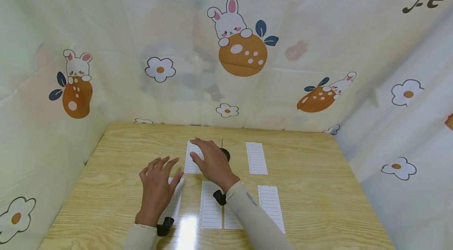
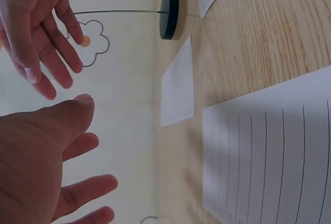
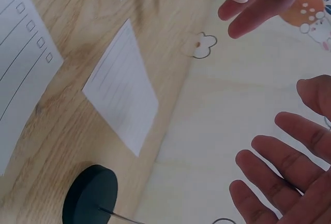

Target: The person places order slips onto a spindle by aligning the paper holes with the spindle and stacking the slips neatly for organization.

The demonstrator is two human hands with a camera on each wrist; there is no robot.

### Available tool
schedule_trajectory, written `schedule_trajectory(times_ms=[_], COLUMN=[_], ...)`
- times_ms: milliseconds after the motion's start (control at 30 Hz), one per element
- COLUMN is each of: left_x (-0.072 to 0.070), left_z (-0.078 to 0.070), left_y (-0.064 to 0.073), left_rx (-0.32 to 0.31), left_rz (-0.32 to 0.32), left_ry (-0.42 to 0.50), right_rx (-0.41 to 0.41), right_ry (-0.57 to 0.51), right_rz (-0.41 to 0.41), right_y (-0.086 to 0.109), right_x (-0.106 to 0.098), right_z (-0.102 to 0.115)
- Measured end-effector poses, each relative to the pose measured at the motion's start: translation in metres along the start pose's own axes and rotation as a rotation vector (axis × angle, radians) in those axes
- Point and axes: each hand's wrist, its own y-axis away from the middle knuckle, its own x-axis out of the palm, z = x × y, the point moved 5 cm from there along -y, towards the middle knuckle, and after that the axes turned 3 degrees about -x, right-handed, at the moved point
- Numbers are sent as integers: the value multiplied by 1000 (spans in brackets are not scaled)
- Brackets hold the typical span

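Note:
My left hand [image 1: 157, 189] hovers over a lined white paper slip [image 1: 175, 203] at the near left, its fingers spread and holding nothing. Farther in, my right hand [image 1: 214, 163] hangs in the air, partly covering another lined slip [image 1: 191, 159]. Its fingers are loosely extended, and nothing is in its grasp. Behind the right hand stands a round black base [image 1: 227, 154] with a thin upright rod; the left wrist view shows the same base [image 2: 169, 13] standing apart from both hands. Small checkboxes run along one edge of a slip [image 3: 20, 38] in the right wrist view.
More lined slips lie flat: one at the back right [image 1: 257, 158], and in the near row one in the middle [image 1: 211, 206], one partly under the right forearm [image 1: 232, 218] and one at the right [image 1: 270, 206]. A printed curtain [image 1: 191, 96] encloses the wooden table [image 1: 311, 187].

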Motion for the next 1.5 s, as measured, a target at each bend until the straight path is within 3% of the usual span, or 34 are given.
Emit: schedule_trajectory(times_ms=[333, 633, 1000, 1267, 1500], left_x=[14, 27, 43, 52, 55], left_z=[5, 11, 19, 26, 27], left_y=[-5, -13, -20, -20, -22], left_rx=[-7, -51, -115, -172, -182], left_rz=[-25, 39, 63, 102, 99], left_ry=[42, 117, 171, 192, 207], right_rx=[74, 131, 188, 247, 295], right_ry=[-56, -200, -280, -401, -447], right_rz=[28, 24, 4, -12, 2], right_y=[-13, -23, -28, -32, -36], right_x=[14, 26, 33, 43, 51], right_z=[-20, -43, -58, -69, -77])
